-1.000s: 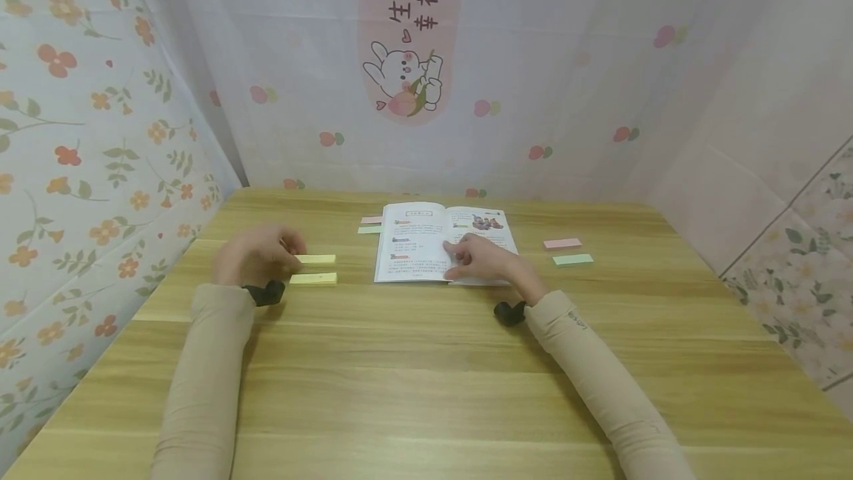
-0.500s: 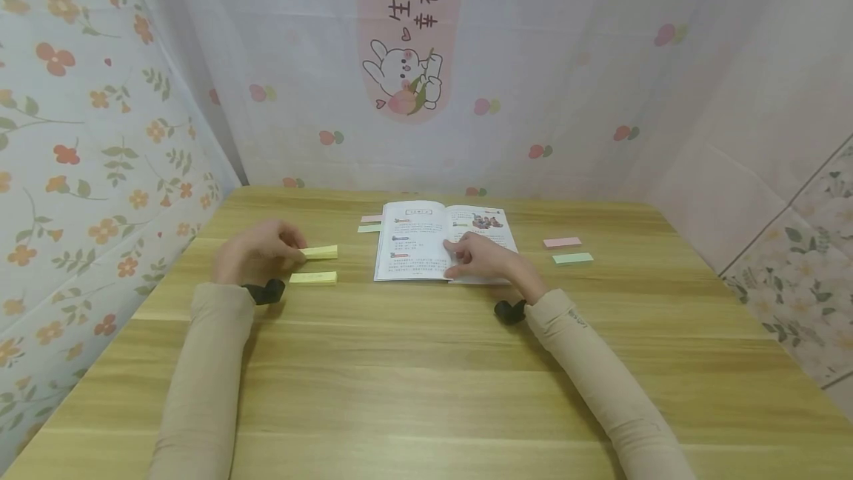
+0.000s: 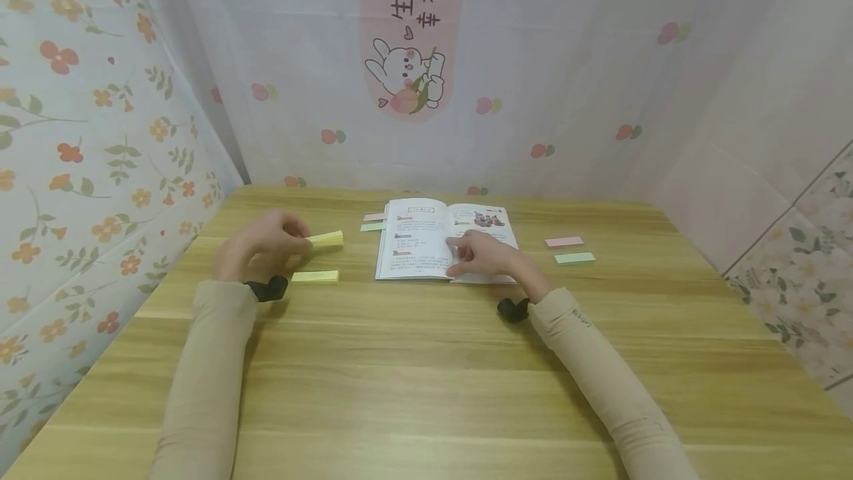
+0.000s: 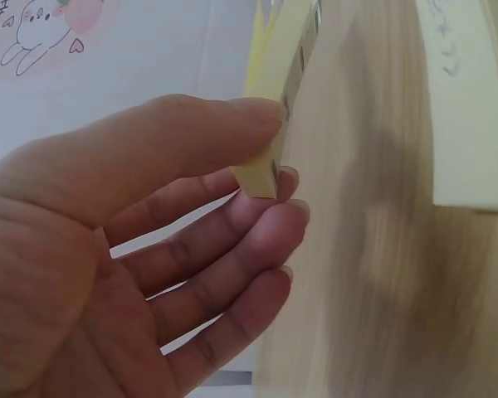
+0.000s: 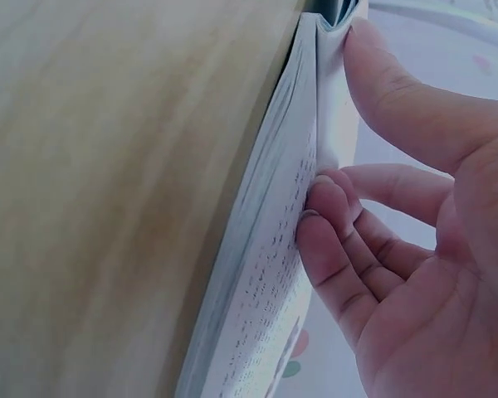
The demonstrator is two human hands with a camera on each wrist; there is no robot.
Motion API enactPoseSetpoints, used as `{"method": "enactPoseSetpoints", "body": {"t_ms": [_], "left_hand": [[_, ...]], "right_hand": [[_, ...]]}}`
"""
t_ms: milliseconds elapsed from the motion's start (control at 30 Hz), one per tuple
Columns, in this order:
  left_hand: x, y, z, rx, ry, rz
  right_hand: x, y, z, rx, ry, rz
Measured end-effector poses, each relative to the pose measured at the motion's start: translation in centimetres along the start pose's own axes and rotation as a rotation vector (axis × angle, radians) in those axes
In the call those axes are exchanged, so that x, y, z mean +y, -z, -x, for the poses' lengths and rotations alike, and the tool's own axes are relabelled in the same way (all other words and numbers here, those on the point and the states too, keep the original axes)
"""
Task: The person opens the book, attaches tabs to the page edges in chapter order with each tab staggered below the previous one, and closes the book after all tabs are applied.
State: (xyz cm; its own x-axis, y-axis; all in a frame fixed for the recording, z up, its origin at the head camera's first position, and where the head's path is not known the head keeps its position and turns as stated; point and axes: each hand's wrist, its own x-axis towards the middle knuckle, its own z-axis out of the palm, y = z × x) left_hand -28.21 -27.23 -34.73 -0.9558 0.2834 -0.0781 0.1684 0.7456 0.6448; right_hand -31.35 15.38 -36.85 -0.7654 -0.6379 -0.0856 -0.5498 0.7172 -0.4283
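Note:
My left hand (image 3: 263, 239) pinches a yellow sticky-note pad (image 3: 326, 239) by its end, thumb against fingers, above the table. In the left wrist view the pad (image 4: 275, 83) shows its thick edge, and its upper sheets fan apart. A second yellow pad (image 3: 315, 277) lies on the table just below that hand. An open book (image 3: 413, 235) lies at the back middle. My right hand (image 3: 489, 254) rests on its right page, thumb and fingertips pressing near the centre fold. In the right wrist view the fingers (image 5: 324, 249) touch the printed page (image 5: 270, 290).
Pink (image 3: 375, 218) and green (image 3: 373, 227) strips stick out at the book's left edge. To the book's right lie a pink pad (image 3: 563, 242) and a green pad (image 3: 574, 258). A patterned cloth (image 3: 566, 95) hangs behind the wooden table (image 3: 400, 376).
My left hand has gripped the upper yellow pad, lifted it off the table and tilted it up a little. My right hand stays on the book.

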Motion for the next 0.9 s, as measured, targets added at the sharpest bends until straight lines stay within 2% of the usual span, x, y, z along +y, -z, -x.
{"method": "enactPoseSetpoints", "body": {"t_ms": [233, 400, 900], "left_hand": [[0.2, 0.0, -0.9, 0.061, -0.078, -0.016], [0.7, -0.2, -1.3, 0.100, -0.087, -0.025], [2.3, -1.7, -2.8, 0.188, -0.124, -0.015]], "right_hand": [[0.4, 0.1, -0.3, 0.005, 0.054, 0.000], [0.4, 0.3, -0.2, 0.015, 0.096, -0.003], [0.5, 0.7, 0.0, 0.011, 0.077, -0.038]]}}
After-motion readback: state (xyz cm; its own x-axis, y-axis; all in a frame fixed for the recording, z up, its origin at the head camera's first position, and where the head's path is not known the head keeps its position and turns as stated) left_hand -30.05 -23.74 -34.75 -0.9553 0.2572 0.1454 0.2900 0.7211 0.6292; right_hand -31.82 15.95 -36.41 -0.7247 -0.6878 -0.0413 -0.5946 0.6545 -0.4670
